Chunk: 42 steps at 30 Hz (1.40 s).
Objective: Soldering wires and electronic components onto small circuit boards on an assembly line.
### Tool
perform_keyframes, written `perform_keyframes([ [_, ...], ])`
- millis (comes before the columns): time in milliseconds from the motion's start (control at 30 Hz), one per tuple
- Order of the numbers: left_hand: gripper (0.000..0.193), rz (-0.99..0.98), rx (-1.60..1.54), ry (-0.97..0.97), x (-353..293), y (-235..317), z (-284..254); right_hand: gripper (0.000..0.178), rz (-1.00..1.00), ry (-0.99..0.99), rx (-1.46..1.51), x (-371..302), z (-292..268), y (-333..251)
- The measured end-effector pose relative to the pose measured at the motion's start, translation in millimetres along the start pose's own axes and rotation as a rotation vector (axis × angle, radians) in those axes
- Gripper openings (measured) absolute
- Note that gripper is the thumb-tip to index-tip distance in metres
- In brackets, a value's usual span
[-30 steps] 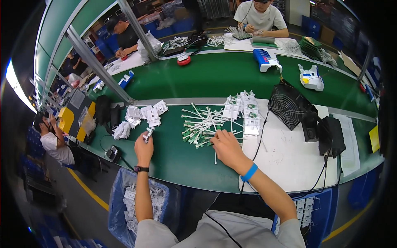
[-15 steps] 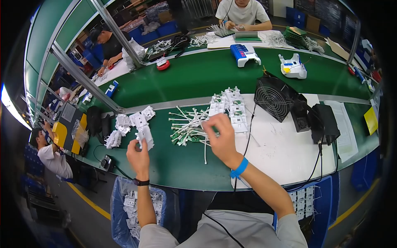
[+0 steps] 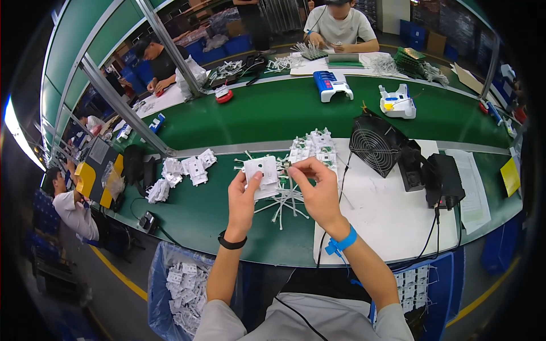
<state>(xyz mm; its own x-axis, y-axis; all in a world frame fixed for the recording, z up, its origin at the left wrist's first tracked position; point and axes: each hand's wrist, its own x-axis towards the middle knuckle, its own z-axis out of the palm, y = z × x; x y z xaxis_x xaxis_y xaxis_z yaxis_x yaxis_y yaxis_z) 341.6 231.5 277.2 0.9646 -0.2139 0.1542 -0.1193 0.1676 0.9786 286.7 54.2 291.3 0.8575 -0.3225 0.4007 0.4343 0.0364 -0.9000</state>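
A square white plastic housing point(image 3: 266, 183) is held up over the bench by my left hand point(image 3: 243, 200), thumb on its face. Close to the housing's right edge, my right hand point(image 3: 321, 193) pinches what looks like a small green circuit board point(image 3: 287, 167) with a white cable; my fingers partly cover it. Below and behind both hands lies a heap of white cables point(image 3: 284, 207) with small boards, partly hidden by the housing. White housings with green boards point(image 3: 314, 144) stand in rows just beyond my right hand. To the left is a pile of loose white housings point(image 3: 196, 169).
A black fan point(image 3: 372, 145) and a black box-shaped unit point(image 3: 446, 179) stand on the right beside a white sheet point(image 3: 387, 221). Bins of white parts point(image 3: 185, 295) sit below the bench edge. Across the green belt point(image 3: 261, 116), a co-worker point(image 3: 341, 28) handles cables.
My left hand has lifted a housing from the left pile and carried it right, over the cable heap. My right hand has drawn a board with cable up to it.
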Motion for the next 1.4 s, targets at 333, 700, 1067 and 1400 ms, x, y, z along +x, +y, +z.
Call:
perform_keyframes([
  [333, 0.011, 0.594, 0.376, -0.057, -6, 2, 21, 0.010, -0.066, 0.150, 0.024, 10, -61, -7],
  [700, 0.025, -0.072, -0.474, -0.520, 0, -16, 24, 0.008, -0.036, -0.377, -0.136, -8, -69, -53],
  [1067, 0.048, -0.964, -0.891, -0.834, -14, -28, 30, 0.007, -0.381, -0.386, -0.640, -10, -64, -43],
  [1400, 0.050, -1.002, -0.759, -0.925, -15, -29, 26, 0.008, -0.050, -0.563, -0.507, -6, -72, -48],
])
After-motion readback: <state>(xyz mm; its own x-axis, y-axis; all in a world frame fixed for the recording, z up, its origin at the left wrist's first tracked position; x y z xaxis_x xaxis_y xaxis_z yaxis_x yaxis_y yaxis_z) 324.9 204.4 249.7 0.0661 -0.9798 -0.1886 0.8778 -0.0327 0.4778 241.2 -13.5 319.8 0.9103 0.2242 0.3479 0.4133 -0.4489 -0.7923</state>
